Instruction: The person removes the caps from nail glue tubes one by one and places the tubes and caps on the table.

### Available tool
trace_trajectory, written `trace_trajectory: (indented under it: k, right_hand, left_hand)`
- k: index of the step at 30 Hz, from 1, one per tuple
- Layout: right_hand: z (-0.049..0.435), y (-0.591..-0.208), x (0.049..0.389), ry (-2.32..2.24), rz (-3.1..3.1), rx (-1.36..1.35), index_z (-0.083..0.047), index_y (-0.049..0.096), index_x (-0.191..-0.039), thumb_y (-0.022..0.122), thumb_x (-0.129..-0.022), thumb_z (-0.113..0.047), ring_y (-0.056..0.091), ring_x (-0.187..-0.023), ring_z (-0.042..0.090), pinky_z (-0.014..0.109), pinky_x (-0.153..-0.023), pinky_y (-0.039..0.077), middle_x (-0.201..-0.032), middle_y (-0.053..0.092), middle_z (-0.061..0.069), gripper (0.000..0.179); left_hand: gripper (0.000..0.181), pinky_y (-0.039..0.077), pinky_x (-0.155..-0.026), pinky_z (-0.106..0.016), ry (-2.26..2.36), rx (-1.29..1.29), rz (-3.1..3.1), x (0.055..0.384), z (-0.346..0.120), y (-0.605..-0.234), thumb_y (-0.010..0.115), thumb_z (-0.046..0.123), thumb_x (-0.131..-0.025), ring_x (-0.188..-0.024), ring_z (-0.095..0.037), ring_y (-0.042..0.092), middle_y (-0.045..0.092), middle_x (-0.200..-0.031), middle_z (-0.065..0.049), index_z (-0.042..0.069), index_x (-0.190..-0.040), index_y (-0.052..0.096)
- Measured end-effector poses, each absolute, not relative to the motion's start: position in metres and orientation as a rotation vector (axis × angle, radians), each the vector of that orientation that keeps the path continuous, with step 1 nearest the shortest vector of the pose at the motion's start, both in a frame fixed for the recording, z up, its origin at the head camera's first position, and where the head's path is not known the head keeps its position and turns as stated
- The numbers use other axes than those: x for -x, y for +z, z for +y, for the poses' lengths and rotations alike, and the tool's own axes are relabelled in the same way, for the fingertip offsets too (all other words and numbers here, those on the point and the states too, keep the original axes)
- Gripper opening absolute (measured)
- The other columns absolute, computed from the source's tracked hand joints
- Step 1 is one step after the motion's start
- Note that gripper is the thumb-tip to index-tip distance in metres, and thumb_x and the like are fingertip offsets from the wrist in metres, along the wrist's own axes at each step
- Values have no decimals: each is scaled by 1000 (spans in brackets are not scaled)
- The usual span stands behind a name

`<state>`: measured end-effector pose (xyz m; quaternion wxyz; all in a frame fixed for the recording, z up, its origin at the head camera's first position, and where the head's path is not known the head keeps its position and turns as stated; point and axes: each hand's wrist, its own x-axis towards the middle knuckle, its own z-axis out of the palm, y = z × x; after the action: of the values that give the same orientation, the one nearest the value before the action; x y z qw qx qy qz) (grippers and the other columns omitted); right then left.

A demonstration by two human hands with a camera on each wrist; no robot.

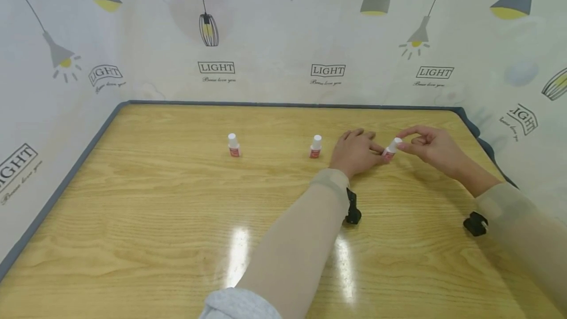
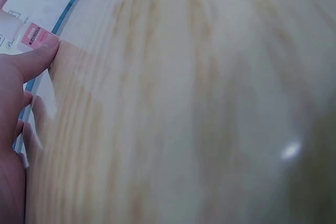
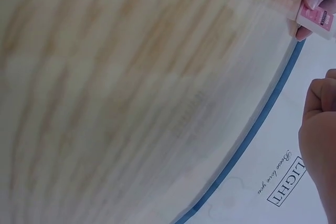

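Observation:
A small white-capped bottle [image 1: 389, 153] with a pink-red label leans between both hands at the right of the table. My left hand [image 1: 356, 152] grips its lower end between thumb and finger, the other fingers spread toward the back. From the right, my right hand [image 1: 436, 149] pinches the white cap with thumb and index finger. In the left wrist view the left thumb presses beside the bottle's label [image 2: 38, 36]. The right wrist view shows the left fingertips around the bottle's base [image 3: 317, 20]; the cap is out of frame there.
Two similar bottles stand upright on the wooden table [image 1: 177, 201]: one [image 1: 315, 146] just left of my left hand, another [image 1: 234, 145] farther left. A dark edge strip borders the table, and a wall covering [image 1: 270, 38] printed with lamps rises behind it.

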<state>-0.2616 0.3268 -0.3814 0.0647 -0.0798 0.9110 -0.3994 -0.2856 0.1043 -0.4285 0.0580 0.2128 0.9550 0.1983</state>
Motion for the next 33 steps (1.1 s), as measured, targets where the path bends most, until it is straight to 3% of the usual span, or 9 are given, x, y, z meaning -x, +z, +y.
trace_trajectory:
  k: [5,15,24,33]
  right_hand:
    - [321,-379,260,-1191,2778,190,-16,68,-125,77,-97,-50,23,-49,9,39,-48,33,-57,27,-12,45]
    - [317,-376,260,-1077,2855,229,-13,69,-129,72,-101,-50,24,-50,9,37,-50,31,-60,32,-10,47]
    - [317,-377,259,-1083,2861,366,-13,70,-132,68,-106,-38,26,-47,8,35,-46,32,-57,35,-8,37]
    - [323,-382,257,-1156,2803,412,-10,65,-140,65,-108,-31,26,-42,11,35,-40,31,-52,35,-6,38]
  left_hand:
    - [41,16,-138,-36,597,-642,2894,289,105,-432,58,75,-96,-165,-12,24,40,-170,20,59,-133,66]
    - [41,15,-138,-35,611,-646,2892,289,104,-432,58,74,-98,-165,-12,24,39,-170,21,59,-134,65]
    - [43,16,-138,-35,565,-661,2897,289,104,-430,58,73,-98,-165,-12,25,38,-170,20,58,-137,64]
    - [41,16,-138,-36,558,-651,2905,289,106,-431,58,73,-98,-165,-12,25,38,-170,21,59,-136,64]
